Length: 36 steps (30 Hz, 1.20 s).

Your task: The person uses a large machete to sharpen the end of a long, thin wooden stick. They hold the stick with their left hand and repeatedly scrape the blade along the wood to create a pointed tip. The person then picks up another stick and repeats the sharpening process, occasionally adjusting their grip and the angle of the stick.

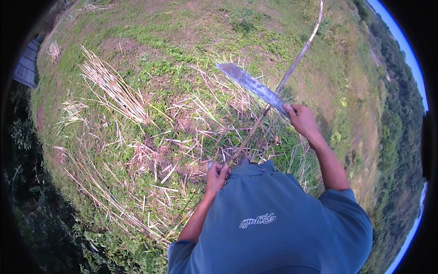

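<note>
A white script word marks the blue shirt.

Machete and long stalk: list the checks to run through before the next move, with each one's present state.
1. Machete gripped in the right hand: ok, fingers closed at its handle end.
2. Long stalk held by the left hand: ok, fingers closed at its lower part.
3. Left hand away from the blade: ok, well apart.
4. Blade touching the stalk: cannot tell; they cross in this view.
5. Ground ahead free of loose pieces: not ok, many lie strewn on the grass.
6. Bundle of stalks apart from the blade: ok, off to the left.
</note>
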Each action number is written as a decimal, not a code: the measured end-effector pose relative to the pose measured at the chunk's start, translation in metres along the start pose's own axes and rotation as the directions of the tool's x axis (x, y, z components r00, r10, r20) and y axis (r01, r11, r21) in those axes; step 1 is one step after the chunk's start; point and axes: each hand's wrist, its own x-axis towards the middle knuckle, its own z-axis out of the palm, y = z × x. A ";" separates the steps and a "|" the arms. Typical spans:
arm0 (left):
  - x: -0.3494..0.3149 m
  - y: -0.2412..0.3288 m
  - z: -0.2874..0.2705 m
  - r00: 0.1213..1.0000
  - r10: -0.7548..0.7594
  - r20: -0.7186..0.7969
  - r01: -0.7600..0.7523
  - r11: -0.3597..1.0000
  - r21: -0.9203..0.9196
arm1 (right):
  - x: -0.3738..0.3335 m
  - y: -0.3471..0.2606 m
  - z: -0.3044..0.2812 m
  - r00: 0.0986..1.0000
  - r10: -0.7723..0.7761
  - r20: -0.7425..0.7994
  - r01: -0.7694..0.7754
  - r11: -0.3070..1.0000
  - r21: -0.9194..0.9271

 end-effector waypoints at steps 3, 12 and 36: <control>-0.002 0.004 0.000 1.000 0.002 0.021 -0.003 1.000 0.012 | 0.000 -0.006 -0.006 0.998 0.037 -0.059 -0.035 0.999 0.031; -0.004 0.006 0.002 0.998 -0.064 0.024 0.064 0.998 0.007 | -0.038 -0.013 0.050 0.987 -0.059 0.150 0.045 0.994 0.097; 0.085 0.148 0.101 0.921 0.067 0.383 -0.049 0.997 -0.059 | 0.035 -0.024 0.026 0.973 -0.167 -0.158 0.154 -0.035 0.987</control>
